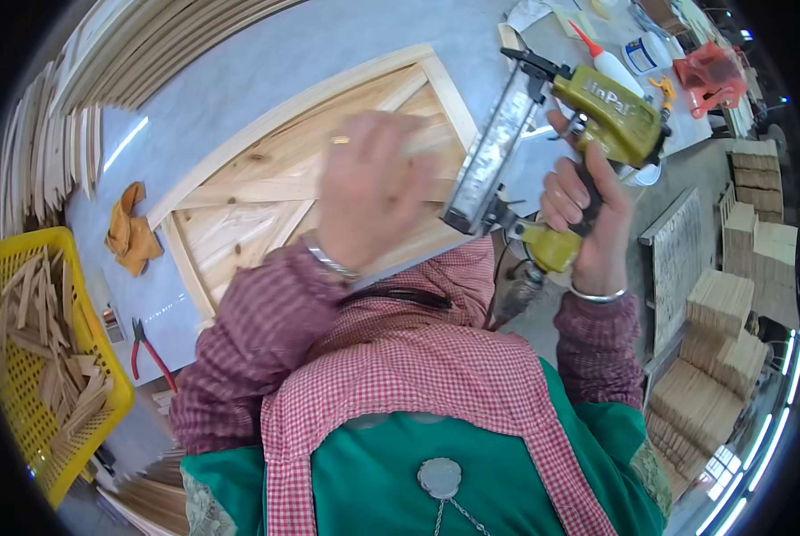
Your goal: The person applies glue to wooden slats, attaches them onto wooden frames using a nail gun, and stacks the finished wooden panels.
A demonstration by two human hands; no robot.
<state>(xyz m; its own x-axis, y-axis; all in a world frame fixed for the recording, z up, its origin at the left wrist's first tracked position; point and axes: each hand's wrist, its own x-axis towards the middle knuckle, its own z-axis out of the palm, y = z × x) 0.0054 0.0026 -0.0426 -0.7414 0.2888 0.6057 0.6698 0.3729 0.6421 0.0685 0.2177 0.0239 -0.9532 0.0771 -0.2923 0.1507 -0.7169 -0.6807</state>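
Observation:
My right hand is wrapped round the black grip of an olive-green nail gun, raised over the right part of the table. The gun's long silver magazine slants down to the left, and a fitting hangs below the grip. Over the wooden panel is my left hand, smeared by motion, so its fingers are unclear. Whether it touches the wood I cannot tell. The panel has a pale frame with diagonal and cross strips over knotty boards, and my left forearm hides part of it.
At left are a yellow basket of wood scraps, red-handled pliers and a brown cloth. Long strips are stacked at the back left. A glue bottle and white tub stand back right. Wood stacks rise at right.

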